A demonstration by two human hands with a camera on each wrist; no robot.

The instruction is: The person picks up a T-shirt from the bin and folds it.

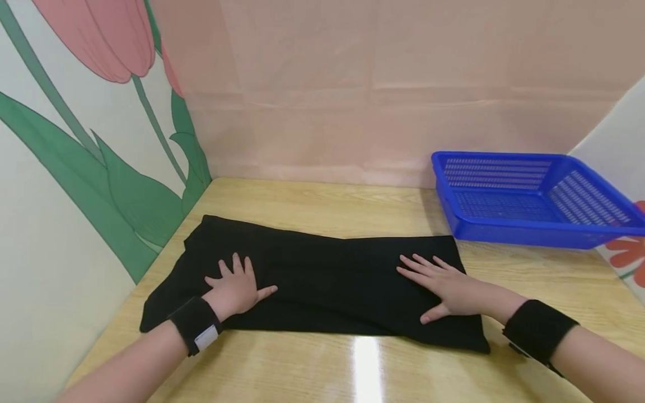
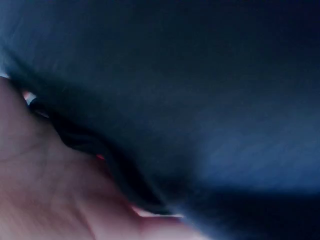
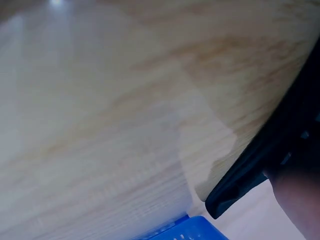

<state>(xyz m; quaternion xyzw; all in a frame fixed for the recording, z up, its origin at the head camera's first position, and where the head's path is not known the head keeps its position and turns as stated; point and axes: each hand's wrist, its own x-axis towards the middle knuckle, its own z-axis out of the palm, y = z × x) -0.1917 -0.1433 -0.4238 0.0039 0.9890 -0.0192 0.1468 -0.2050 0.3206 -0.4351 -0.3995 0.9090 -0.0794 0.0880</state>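
A black cloth [image 1: 322,285], perhaps a folded garment, lies spread lengthwise across the wooden table. My left hand [image 1: 235,288] rests on its left part with the fingers spread and straight. On the right part lies my right hand [image 1: 448,285], fingers extended and thumb apart. In the left wrist view dark fabric [image 2: 200,100] fills most of the picture, beside part of the palm [image 2: 50,185]. The right wrist view shows the cloth's edge [image 3: 260,150] and a blurred bit of the right hand [image 3: 297,200].
A blue plastic basket [image 1: 534,230] with slotted sides stands at the back right of the table [image 1: 302,369]. A pinkish covering [image 1: 312,112] hangs behind. At the left rises a wall [image 1: 60,235] with a painted tulip.
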